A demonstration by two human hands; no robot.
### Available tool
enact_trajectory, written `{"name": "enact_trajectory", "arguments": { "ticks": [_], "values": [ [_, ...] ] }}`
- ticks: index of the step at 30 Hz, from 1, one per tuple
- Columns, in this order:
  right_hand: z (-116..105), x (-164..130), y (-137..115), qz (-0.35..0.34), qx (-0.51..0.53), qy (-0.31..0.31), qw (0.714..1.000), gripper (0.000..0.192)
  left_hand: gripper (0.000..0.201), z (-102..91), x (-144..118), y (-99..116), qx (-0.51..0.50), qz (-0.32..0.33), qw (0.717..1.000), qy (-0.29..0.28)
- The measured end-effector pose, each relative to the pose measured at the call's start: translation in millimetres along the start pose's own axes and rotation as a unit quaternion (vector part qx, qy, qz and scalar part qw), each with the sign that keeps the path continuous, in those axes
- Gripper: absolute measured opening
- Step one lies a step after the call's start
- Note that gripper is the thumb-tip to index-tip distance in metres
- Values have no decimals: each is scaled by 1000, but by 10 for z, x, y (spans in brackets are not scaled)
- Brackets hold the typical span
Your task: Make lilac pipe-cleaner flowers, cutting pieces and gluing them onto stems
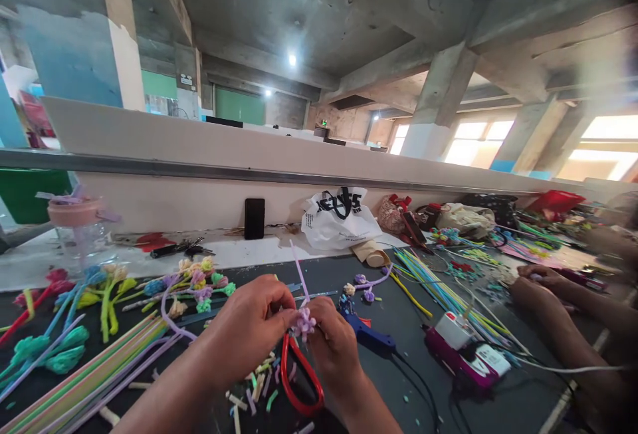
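We've got the left hand point(249, 321) and right hand point(331, 344) close together over the dark table point(413, 318), both pinched on one small purple flower point(304, 322) w/ a thin lilac stem point(300, 273) sticking up from it; looks to us like this one's partly twisted, head formed, stem not yet bent or trimmed. Done work, as we judge it: a row of finished fuzzy flowers point(197, 281) in pink, yellow, teal, plus a couple small purple ones point(363, 288) farther back. Plenty left: long straight fuzzy sticks point(84, 374) in pastel stripes lie at left, more point(438, 284) at right. Short cut scraps point(254, 391) litter the mat under the hands. Red-handled scissors point(299, 377) lie just below the right hand, glossy loops. Blue glue gun point(366, 334) beside it, approx. touching nothing. Another person's hands point(535, 284) are at right.
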State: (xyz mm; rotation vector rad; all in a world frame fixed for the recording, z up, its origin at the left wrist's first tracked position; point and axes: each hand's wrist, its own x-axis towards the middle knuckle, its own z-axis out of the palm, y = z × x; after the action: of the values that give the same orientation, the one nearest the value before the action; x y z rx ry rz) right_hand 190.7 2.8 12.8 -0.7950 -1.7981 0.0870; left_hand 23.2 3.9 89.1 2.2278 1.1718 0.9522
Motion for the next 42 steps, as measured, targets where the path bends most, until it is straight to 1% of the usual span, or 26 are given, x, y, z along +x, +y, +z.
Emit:
{"name": "enact_trajectory", "arguments": {
  "ticks": [3, 7, 12, 16, 19, 21, 26, 29, 32, 38, 42],
  "values": [
    [13, -4, 10, -15, 7, -24, 1000, 16, 10, -22, -13, -24, 9, -3, 1000, -4],
    [30, -2, 15, -40, 7, -44, 998, 17, 16, -60, -25, -44, 20, 20, 999, -39],
    [42, 6, -13, -39, 5, -71, 997, 17, 19, -97, -28, -80, 33, 24, 998, -50],
    [45, 10, -49, -40, 22, -73, 996, 17, 18, -121, -37, -62, 45, 25, 996, -67],
    [47, 11, -62, -36, 31, -74, 996, 17, 21, -122, -54, -23, 81, 33, 995, -51],
    [49, 14, -61, -20, 31, -76, 996, 18, 22, -114, -63, -11, 93, 34, 994, -40],
    [64, 10, -34, 7, 61, -72, 995, 19, 25, -109, -63, -42, 60, 55, 996, -48],
    [74, -11, -10, 23, 70, -85, 994, 19, 26, -114, -59, -59, 58, 68, 995, -55],
    [83, -31, 12, 31, 69, -105, 992, 18, 24, -112, -61, -60, 75, 62, 993, -60],
    [75, -26, 25, 23, 71, -98, 992, 16, 19, -64, -71, -65, 110, 31, 993, -37],
    [49, 0, -18, 14, 58, -115, 992, 18, 17, -45, -65, -61, 113, 11, 993, -28]
  ]
}}
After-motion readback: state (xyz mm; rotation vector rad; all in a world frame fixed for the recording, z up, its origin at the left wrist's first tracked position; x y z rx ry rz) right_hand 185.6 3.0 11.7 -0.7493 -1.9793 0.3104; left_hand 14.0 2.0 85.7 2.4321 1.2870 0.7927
